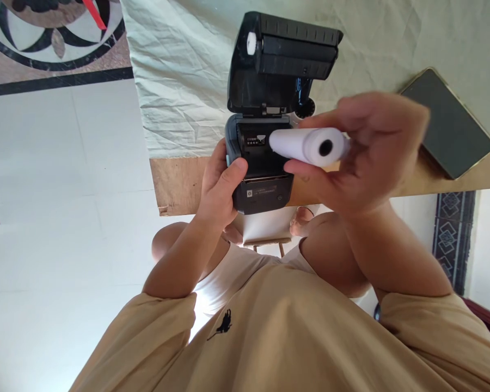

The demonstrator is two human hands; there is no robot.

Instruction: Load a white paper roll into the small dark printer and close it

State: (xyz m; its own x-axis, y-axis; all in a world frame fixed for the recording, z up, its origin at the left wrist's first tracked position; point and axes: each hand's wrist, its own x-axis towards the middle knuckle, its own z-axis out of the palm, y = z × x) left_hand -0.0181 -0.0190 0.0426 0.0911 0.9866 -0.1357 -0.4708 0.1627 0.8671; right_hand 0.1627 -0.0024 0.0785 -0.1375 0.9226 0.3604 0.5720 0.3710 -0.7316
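Note:
A small dark label printer (261,185) sits at the table's near edge with its black lid (283,60) swung up and open. My left hand (220,185) grips the printer's left side, thumb across its front corner. My right hand (363,158) holds a white paper roll (308,146) by its right end, lying sideways just above the printer's open paper bay. The roll's dark core hole faces me.
A pale wrinkled cloth (179,81) covers the wooden table (175,182). A dark phone (449,122) lies face up at the right, near the table edge. White floor tiles lie to the left, and my knees are below the table.

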